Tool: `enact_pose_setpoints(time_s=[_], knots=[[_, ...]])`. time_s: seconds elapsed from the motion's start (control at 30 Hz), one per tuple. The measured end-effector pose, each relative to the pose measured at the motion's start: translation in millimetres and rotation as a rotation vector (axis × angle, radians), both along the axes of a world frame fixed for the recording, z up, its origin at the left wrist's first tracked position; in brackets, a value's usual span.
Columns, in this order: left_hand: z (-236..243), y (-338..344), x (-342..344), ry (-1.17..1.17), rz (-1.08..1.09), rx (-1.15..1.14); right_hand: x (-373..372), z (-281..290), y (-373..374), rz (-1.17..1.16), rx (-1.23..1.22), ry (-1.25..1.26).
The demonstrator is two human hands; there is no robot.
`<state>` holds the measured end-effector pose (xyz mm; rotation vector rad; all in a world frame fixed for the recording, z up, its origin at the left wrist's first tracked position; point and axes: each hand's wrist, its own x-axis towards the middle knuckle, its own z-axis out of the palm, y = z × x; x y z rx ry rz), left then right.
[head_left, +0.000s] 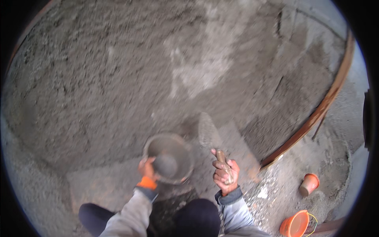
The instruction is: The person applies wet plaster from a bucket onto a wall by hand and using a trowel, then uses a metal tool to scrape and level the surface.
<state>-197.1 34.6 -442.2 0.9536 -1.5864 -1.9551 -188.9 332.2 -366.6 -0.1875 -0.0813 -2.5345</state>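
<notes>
My left hand [147,169] is closed on the left rim of a round, dark grey bucket [188,158], its fingers over the edge. A little grey material [165,165] shows at the bucket's bottom. To the right, my right hand [226,173] is wrapped round the wooden handle of a pointing trowel [208,130]. The blade points away from me and is coated with grey mortar. Trowel and bucket are apart, side by side in front of my knees. Rough grey mortar covers the wall [98,87] just beyond them.
A long wooden batten [329,98] runs along the wall's right edge. On the ground at lower right are a small orange pot [309,185] and an orange bucket [295,224] with a yellow handle. Loose rubble [262,192] lies beside my right arm. A flat board [98,179] lies along the wall's foot.
</notes>
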Motion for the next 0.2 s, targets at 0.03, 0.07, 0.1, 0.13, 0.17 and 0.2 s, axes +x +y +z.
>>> enact_pose_setpoints(time_s=[0.03, 0.07, 0.1, 0.13, 0.17, 0.2], knots=[[-13.5, -10.1, 6.1, -0.036, 0.035, 0.126, -3.3, 26.9, 12.7, -0.186, 0.096, 0.101], [-24.7, -14.6, 9.1, -0.115, 0.003, 0.016, -6.6, 57.5, 27.3, -0.379, 0.19, 0.202], [-29.9, -36.6, 10.7, -0.219, 0.115, 0.102, -8.3, 87.7, 27.3, -0.541, 0.247, 0.3], [-50.0, -68.9, 17.2, -0.281, 0.092, -0.113, -14.6, 108.9, 27.2, -0.783, 0.365, 0.348], [-80.3, -104.2, 20.2, -0.343, 0.076, -0.325, -25.9, 130.1, 28.8, -1.03, 0.479, 0.39], [-83.8, -100.9, 8.4, -0.329, 0.067, -0.319, -37.2, 140.0, 39.8, -1.246, 0.616, 0.413]])
